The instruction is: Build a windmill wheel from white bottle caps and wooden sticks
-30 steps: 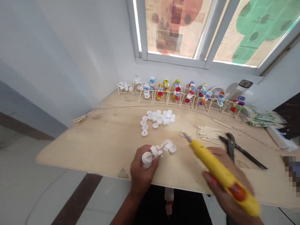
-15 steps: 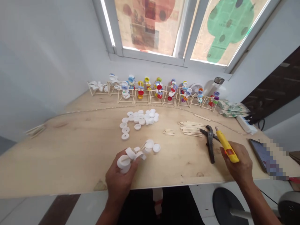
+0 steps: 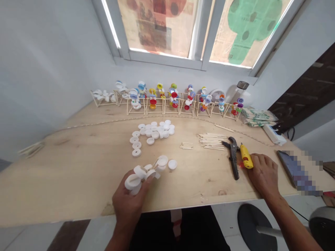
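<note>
My left hand (image 3: 128, 200) is closed around a small assembly of white bottle caps (image 3: 132, 181) joined with thin wooden sticks, held above the table's front part. A loose white cap (image 3: 172, 164) lies just to the right of it. At the right, my right hand (image 3: 263, 174) rests low at the tabletop, its fingers curled at the rear of a yellow glue gun (image 3: 246, 157). The gun's handle is hidden by the hand. Black-handled pliers or cutters (image 3: 233, 158) lie immediately left of the gun.
Loose white caps (image 3: 155, 135) and wooden sticks (image 3: 211, 141) lie mid-table. Several stick frames with coloured caps (image 3: 174, 101) line the back, near a bottle (image 3: 239, 92) and a small fan (image 3: 217, 96). A phone (image 3: 290, 170) and a power strip (image 3: 274, 135) are at right.
My right hand has lowered the glue gun to the tabletop beside the pliers, moving it slightly left. My left hand still holds the cap assembly. The whole view has shifted a little.
</note>
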`<state>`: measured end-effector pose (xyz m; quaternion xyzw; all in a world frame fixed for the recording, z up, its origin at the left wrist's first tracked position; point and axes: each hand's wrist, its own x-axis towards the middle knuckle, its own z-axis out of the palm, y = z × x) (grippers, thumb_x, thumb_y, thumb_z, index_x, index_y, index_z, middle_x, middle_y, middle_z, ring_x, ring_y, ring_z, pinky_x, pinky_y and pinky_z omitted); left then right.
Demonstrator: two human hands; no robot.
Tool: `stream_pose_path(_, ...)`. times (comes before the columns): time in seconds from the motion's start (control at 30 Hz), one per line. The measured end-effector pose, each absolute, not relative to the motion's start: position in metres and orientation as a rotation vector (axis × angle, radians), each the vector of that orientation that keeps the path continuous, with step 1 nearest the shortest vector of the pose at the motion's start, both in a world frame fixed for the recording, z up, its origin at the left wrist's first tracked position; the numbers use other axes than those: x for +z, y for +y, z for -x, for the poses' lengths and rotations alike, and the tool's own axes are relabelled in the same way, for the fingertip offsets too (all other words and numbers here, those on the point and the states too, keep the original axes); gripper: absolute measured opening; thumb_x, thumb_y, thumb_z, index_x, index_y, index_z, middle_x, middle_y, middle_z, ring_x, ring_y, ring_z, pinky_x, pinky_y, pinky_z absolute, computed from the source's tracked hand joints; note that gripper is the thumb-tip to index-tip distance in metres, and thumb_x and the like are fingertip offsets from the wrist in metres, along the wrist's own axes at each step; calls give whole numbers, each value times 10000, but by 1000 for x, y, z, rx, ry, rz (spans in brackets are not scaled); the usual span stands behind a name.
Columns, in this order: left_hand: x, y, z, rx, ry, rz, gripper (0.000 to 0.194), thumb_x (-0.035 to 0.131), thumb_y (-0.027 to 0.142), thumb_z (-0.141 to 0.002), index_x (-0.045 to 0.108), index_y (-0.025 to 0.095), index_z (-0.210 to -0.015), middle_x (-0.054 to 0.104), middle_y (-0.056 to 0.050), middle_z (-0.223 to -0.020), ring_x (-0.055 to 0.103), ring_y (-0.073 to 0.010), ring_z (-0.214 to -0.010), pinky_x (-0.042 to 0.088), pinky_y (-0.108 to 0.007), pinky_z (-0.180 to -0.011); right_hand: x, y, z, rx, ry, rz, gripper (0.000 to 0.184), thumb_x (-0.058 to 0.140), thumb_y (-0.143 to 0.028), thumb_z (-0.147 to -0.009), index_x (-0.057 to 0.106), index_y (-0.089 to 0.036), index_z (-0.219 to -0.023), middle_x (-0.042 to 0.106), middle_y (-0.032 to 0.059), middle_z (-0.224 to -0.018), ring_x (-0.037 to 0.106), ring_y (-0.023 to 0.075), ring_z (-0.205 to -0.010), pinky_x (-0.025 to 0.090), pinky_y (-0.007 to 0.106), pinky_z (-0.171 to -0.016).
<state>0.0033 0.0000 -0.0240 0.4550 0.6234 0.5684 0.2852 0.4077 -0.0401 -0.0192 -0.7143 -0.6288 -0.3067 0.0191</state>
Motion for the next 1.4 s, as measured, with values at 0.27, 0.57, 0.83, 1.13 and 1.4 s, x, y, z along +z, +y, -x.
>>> stream_pose_path(0.27, -19, -1, -2, 1494, 1598, -1235, 301, 695, 359, -674, 652, 183, -914, 706, -38, -887, 651, -203, -830, 518, -291, -766, -15, -51, -434, -785, -2138, 2024, 477, 429, -473, -823, 529, -183, -1188, 600, 135, -1137, 550, 340, -952, 437, 459, -729)
stream_pose_path(0.57, -18, 5, 4, 1440, 1552, -1225, 293, 708, 354, -663, 634, 183, -890, 701, -27, -839, 647, -183, -766, 525, -276, -712, 16, -11, -283, 23, -2177, 1557, 376, 491, -351, -867, 500, -230, -1223, 584, 105, -1177, 548, 262, -1094, 462, 441, -908)
stream_pose_path(0.83, -12, 8, 17, 1325, 1590, -1378, 276, 703, 375, -664, 646, 194, -865, 689, -3, -787, 633, -165, -702, 516, -255, -647, -2, 34, -191, 232, -2346, 1402, 324, 569, -295, -837, 543, -201, -1146, 609, 109, -1086, 552, 265, -1044, 504, 436, -809)
stream_pose_path(1.13, -1, 17, 29, 1251, 1539, -1593, 184, 662, 299, -707, 639, 208, -865, 686, 13, -786, 624, -145, -674, 500, -231, -614, 14, 32, -206, 241, -2210, 1373, 229, 524, -264, -867, 563, -220, -1089, 638, 77, -1028, 579, 238, -980, 495, 398, -809)
stream_pose_path(1.4, 8, 16, 27, 1145, 1465, -1664, 196, 665, 319, -694, 648, 218, -861, 687, -5, -838, 634, -168, -716, 506, -260, -655, 54, 22, -197, 433, -2217, 1144, 342, 505, -257, -892, 514, -270, -1233, 609, 74, -1114, 531, 235, -1060, 461, 419, -882)
